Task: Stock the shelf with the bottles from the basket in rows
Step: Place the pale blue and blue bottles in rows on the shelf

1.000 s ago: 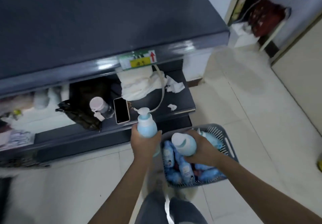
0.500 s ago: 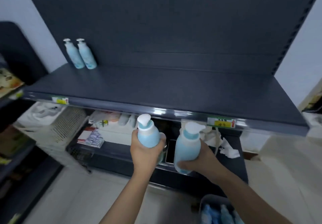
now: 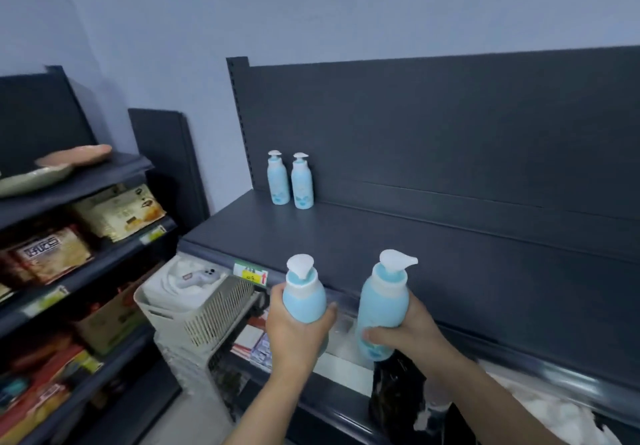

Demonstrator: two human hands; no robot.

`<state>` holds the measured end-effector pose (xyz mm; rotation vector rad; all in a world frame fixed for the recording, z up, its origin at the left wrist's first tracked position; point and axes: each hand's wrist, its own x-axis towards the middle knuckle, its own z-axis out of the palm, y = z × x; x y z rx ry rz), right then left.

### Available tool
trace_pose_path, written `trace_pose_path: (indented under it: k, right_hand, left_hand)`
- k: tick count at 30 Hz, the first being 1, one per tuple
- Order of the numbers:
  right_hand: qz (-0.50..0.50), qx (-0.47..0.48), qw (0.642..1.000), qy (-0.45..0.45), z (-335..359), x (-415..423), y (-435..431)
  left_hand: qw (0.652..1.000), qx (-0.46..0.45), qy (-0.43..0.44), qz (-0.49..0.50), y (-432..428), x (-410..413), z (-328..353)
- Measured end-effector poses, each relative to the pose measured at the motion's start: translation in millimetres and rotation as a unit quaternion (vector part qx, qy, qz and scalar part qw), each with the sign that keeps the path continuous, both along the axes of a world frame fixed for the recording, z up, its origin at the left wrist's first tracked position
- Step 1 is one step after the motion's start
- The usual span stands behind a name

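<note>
While you face the dark shelf (image 3: 450,264), a side rack (image 3: 86,223) of snack packets stands off its left end, and a white slatted crate (image 3: 207,309) sits under its left front corner. At the shelf's back left corner two blue pump bottles stand upright against its back panel: the corner bottle (image 3: 278,179) and its neighbour (image 3: 302,183), side by side and just about touching. A yellow price label (image 3: 250,273) is stuck on the shelf's front edge. Just right of that label, your left hand (image 3: 294,335) wraps its fingers round the left bottle (image 3: 304,297), upright before the shelf's front edge. Further right along that edge, your right hand (image 3: 407,332) clasps the lower body of the right bottle (image 3: 382,302) with curled fingers; it too is upright, and neither bottle is on the board yet. A black bag (image 3: 398,392) lies beneath the shelf, under your right wrist.
</note>
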<state>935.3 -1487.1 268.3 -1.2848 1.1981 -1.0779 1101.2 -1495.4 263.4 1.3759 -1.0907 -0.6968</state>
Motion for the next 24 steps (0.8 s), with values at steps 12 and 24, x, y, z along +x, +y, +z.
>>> trace_pose_path:
  k: [12,24]
  right_hand:
    - [0.012,0.003,1.000,-0.007,5.1,83.0,-173.3]
    - [-0.078,0.005,0.997,0.008,-15.5,154.3,-290.4]
  left_hand:
    - [0.996,-0.012,-0.020,0.081,-134.4,81.4,2.1]
    - [0.998,0.019,-0.006,0.059,-271.7,126.9,-14.7]
